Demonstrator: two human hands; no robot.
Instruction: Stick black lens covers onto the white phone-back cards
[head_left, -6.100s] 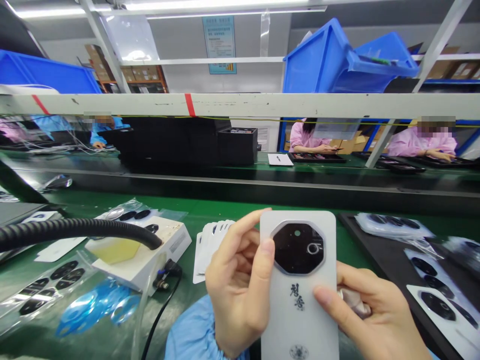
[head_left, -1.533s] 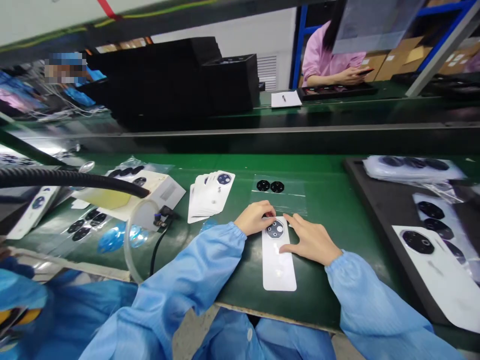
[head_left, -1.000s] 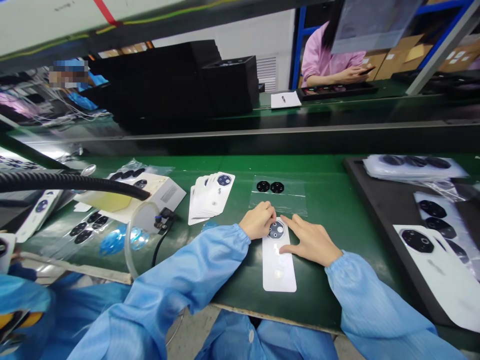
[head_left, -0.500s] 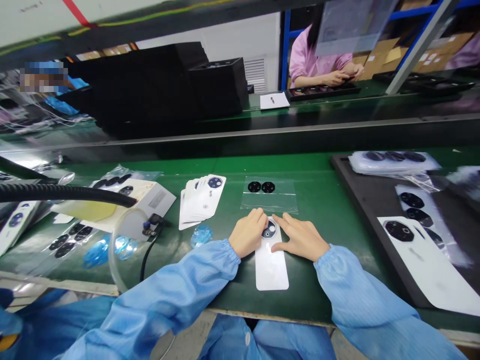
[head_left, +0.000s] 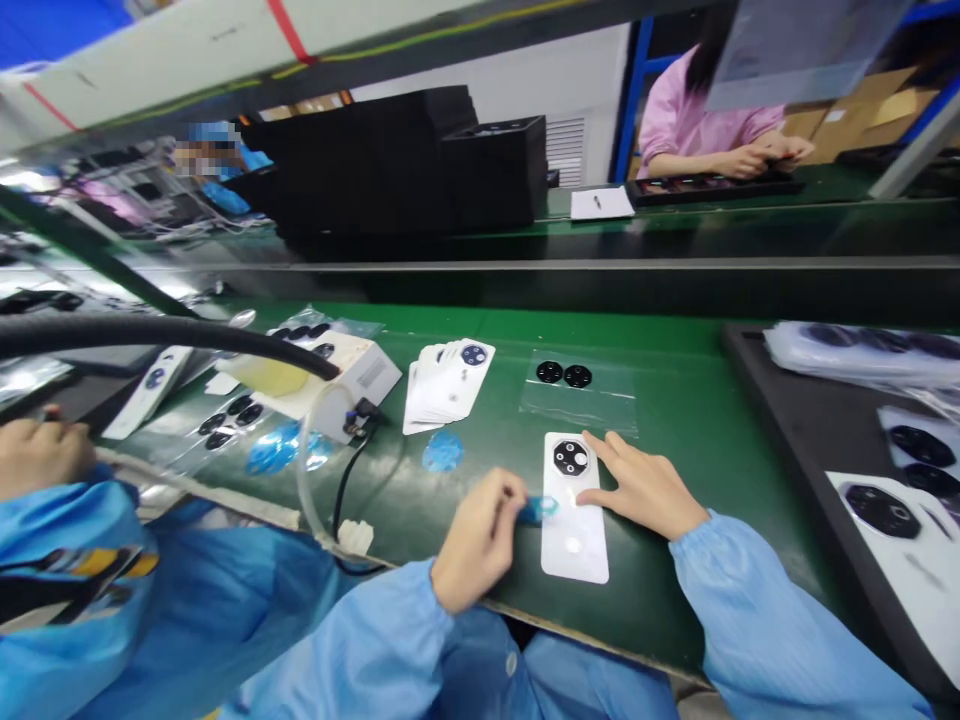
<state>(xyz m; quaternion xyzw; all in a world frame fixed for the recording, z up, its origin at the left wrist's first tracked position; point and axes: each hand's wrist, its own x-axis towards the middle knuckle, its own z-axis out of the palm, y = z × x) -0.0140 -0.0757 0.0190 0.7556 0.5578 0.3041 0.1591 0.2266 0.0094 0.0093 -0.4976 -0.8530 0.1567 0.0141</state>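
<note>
A white phone back panel (head_left: 574,545) lies flat on the green bench in front of me. Near its top edge is a round black camera lens cover (head_left: 571,458) with several circles on it. My right hand (head_left: 646,485) rests along the panel's right side, thumb and fingers spread apart. Left of the panel, my left hand (head_left: 484,535) pinches a small clear-blue film (head_left: 540,508), whose free end reaches over the panel's left edge. Behind the panel, two black lens covers (head_left: 564,374) sit in a clear plastic bag (head_left: 611,405).
A fanned stack of white panels (head_left: 446,385) and a round blue film piece (head_left: 442,452) lie to the left. Beyond them stands a white box (head_left: 367,375) with hoses. A dark tray (head_left: 780,450) holds bagged parts at right. A co-worker's hand (head_left: 41,455) shows at far left.
My left hand has drawn away from the lens cover, left and toward me, with the blue film in its pinch. My right hand stays on the panel. The view has swung left.
</note>
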